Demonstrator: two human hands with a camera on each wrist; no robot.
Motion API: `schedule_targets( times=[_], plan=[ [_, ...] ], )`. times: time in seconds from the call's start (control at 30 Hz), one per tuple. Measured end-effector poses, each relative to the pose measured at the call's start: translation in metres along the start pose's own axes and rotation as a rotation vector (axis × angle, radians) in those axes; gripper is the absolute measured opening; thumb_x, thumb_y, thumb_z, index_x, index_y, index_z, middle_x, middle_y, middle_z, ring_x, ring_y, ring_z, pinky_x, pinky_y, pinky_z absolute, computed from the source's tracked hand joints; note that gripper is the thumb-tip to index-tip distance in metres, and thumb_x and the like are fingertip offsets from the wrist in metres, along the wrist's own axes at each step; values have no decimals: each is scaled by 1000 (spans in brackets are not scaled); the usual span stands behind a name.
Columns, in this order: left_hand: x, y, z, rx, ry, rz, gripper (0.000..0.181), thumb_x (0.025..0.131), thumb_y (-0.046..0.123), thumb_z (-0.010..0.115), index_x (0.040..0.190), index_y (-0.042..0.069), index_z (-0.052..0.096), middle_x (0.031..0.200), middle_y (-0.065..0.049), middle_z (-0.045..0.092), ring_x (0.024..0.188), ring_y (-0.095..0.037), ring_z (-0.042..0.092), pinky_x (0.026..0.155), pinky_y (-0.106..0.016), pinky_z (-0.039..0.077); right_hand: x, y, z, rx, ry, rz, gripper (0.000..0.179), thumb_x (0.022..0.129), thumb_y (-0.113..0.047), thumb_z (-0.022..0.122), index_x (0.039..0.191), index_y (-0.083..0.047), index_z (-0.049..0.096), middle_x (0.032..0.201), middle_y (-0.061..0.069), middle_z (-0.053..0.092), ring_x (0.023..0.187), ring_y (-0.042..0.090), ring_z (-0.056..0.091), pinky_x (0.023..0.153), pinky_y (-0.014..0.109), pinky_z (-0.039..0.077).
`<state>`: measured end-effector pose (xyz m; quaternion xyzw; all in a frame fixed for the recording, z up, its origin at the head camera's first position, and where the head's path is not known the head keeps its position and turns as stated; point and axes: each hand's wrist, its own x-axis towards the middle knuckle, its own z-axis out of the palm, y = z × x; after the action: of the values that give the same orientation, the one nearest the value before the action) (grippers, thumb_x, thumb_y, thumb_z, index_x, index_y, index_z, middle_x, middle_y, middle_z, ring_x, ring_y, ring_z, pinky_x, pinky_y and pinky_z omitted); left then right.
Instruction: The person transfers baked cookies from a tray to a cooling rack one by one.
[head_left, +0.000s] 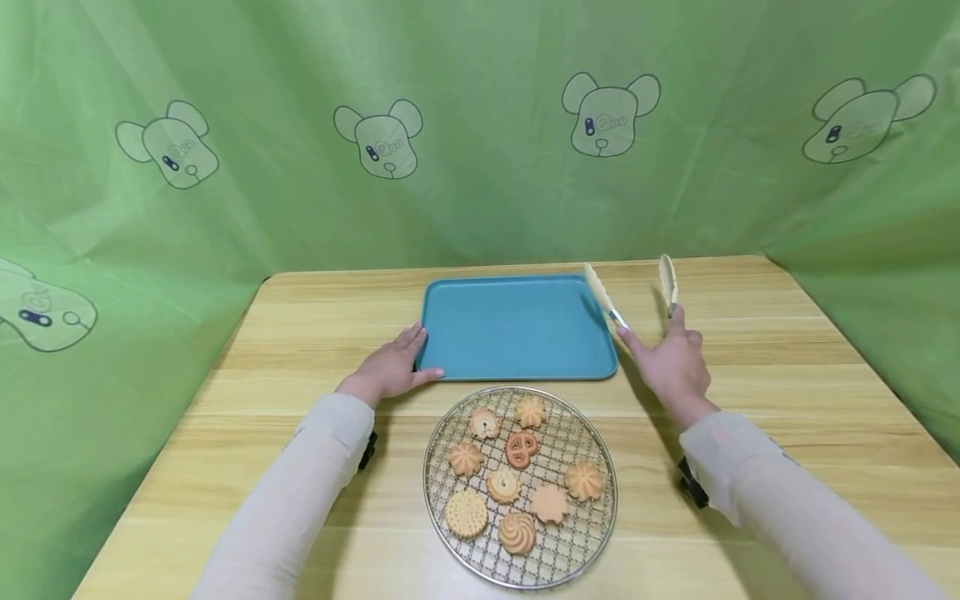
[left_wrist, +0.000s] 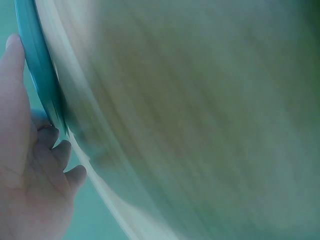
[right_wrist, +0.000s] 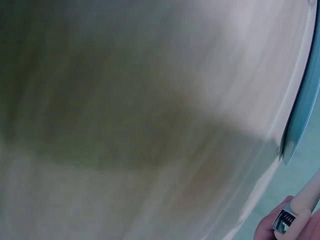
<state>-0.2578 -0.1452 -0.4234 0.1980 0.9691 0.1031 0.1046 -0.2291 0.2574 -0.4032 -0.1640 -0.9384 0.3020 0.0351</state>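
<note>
My left hand (head_left: 392, 362) rests against the near left corner of a blue rectangular tray (head_left: 517, 329). Its thumb lies along the near edge and the fingers along the left side; the left wrist view shows the fingers (left_wrist: 61, 152) touching the rim. A pair of tongs with cream scalloped tips (head_left: 597, 287) is gripped in my right hand (head_left: 675, 367), arms spread wide, one tip above the tray's right end. Nearer to me, a round wire cooling rack (head_left: 480, 560) holds several cookies, among them a pretzel-shaped one (head_left: 521, 449). In the right wrist view only part of the tongs' handle (right_wrist: 304, 197) shows.
The wooden table (head_left: 300, 333) runs back to a green curtain (head_left: 480, 208) with bear-head drawings, which also hangs at both sides. The rack stands just in front of the tray, between my forearms.
</note>
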Motion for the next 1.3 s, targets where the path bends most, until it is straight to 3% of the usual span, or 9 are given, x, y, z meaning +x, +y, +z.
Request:
schedule_targets(
  times=[0.2, 0.47, 0.93, 1.3],
  plan=[
    [0, 0, -1, 5, -3, -1, 90, 92, 62, 44, 152, 4, 11, 158, -10, 3, 143, -29, 9, 115, -42, 15, 2, 1, -3, -18, -28, 49, 108, 82, -79, 38, 151, -14, -15, 126, 43, 31, 79, 47, 54, 52, 41, 43],
    [0, 0, 0, 8, -4, -3, 89, 92, 62, 43, 152, 4, 11, 158, -10, 2, 143, -29, 8, 115, -42, 15, 5, 4, -2, -59, -61, 85, 106, 84, -78, 32, 149, -13, -19, 124, 44, 30, 72, 42, 53, 52, 41, 43],
    [0, -1, 0, -1, 0, -3, 90, 92, 62, 43, 152, 4, 11, 159, -10, 3, 143, -29, 9, 115, -42, 15, 10, 12, -6, -93, -150, 128, 105, 88, -74, 31, 144, -3, -23, 134, 53, 8, 85, 54, 51, 55, 44, 45],
    [1, 0, 0, -5, -2, 2, 89, 92, 62, 44, 152, 4, 12, 158, -11, 3, 143, -29, 9, 115, -42, 15, 14, 12, -4, -109, -158, 135, 104, 90, -70, 31, 144, 1, -21, 132, 52, 13, 89, 53, 51, 56, 46, 45]
  ],
)
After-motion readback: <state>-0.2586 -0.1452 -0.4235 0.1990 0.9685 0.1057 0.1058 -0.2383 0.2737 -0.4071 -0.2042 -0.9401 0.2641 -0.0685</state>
